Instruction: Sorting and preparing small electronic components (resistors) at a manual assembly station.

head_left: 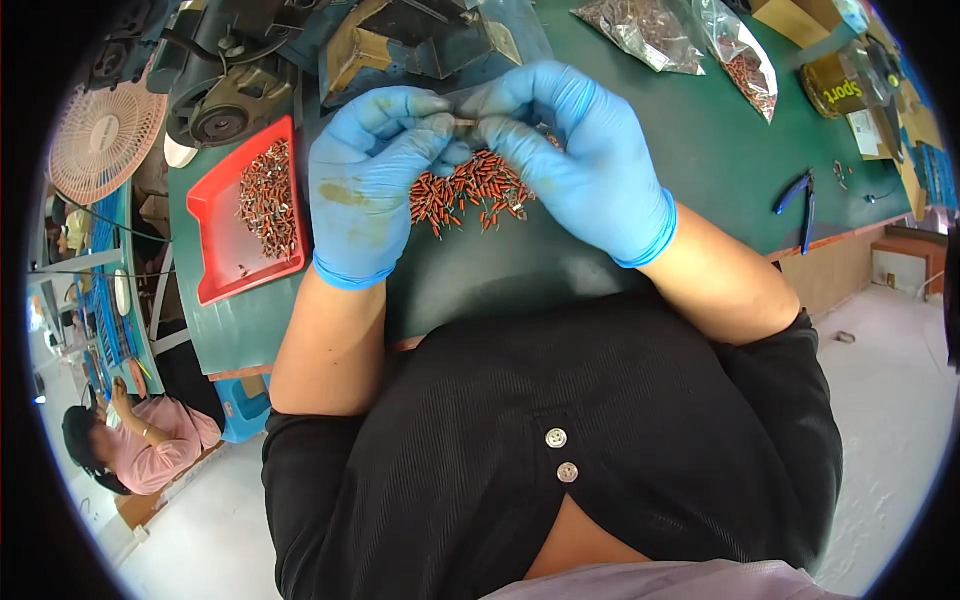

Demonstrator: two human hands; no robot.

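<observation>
Since our left hand and right hand both pinch what looks like one tiny component, we'd probably fumble it into the orange pile right beneath the fingers.

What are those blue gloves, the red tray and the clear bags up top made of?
Gloves on the left hand and right hand: thin, stretchy, matte, probably nitrile or latex. Red tray: looks like moulded plastic, smooth with a slight sheen. Bags: clear plastic film, crinkled and glossy.
</observation>
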